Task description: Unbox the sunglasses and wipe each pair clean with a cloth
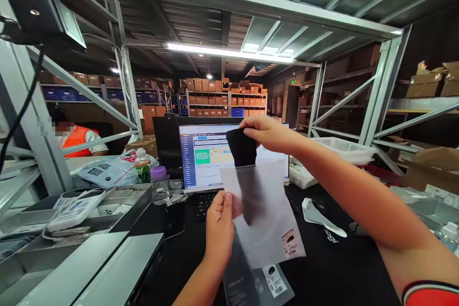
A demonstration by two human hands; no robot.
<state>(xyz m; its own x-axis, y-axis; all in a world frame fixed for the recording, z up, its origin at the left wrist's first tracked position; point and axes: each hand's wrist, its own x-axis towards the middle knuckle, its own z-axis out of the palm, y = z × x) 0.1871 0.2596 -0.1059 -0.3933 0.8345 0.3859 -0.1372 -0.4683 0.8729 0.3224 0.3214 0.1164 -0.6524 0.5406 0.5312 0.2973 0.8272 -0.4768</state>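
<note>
My left hand (220, 217) pinches the left edge of a frosted translucent bag (270, 205), which carries a small printed label low on its right side. In my right hand (263, 131) is the top end of a flat black fabric piece (242, 148). Its lower part shows dimly through the bag, while the upper part sticks out of the open mouth. I cannot tell exactly what the black piece is. Below the held bag, a second labelled clear bag (256, 282) lies on the black desk mat (315, 272).
Behind my hands stands a monitor (193, 167), with a keyboard (204, 205) below. A purple-lidded bottle (159, 186) and grey bins (132, 205) are left. White baskets (344, 150) and a white strip (322, 220) lie right. A person in an orange vest (81, 141) is far left.
</note>
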